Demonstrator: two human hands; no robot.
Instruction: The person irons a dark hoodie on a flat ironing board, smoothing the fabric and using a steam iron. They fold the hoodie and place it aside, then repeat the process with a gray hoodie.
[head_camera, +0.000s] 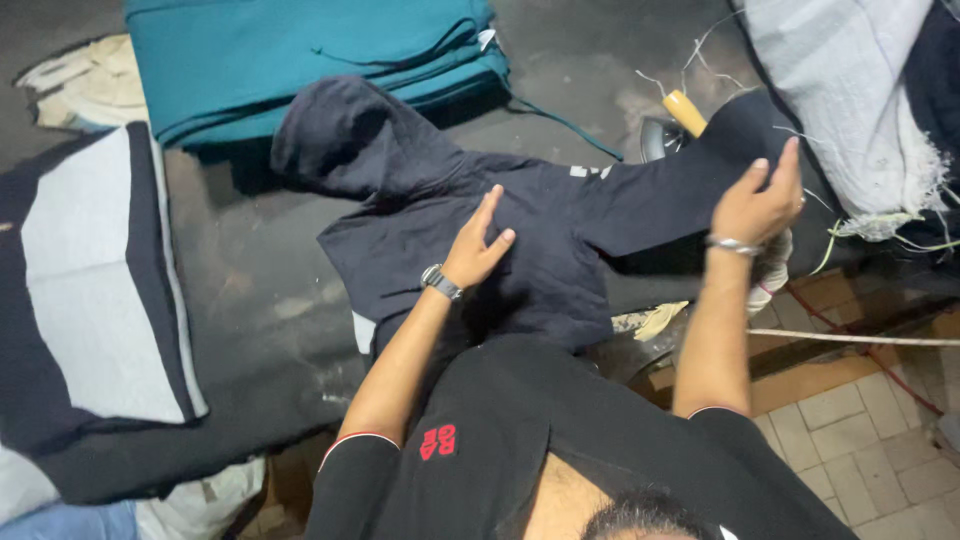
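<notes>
We are flattening the navy hoodie (520, 250), left hand (478, 250) pressing open-palmed, right hand (757, 205) clamped on its sleeve (670, 190).

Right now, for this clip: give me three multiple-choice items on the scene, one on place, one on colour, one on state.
1. Where does the left hand rest?
A. on the dark hoodie
B. on the tiled floor
C. on the white cloth

2. What colour is the folded fabric stack beyond the hoodie?
A. red
B. teal
C. yellow

3. The right hand is:
A. hanging free
B. gripping the hoodie's sleeve
C. holding scissors

Answers: 1 A, palm lies on its body; 2 B, plainly teal; 3 B, fingers curl over the sleeve end.
</notes>
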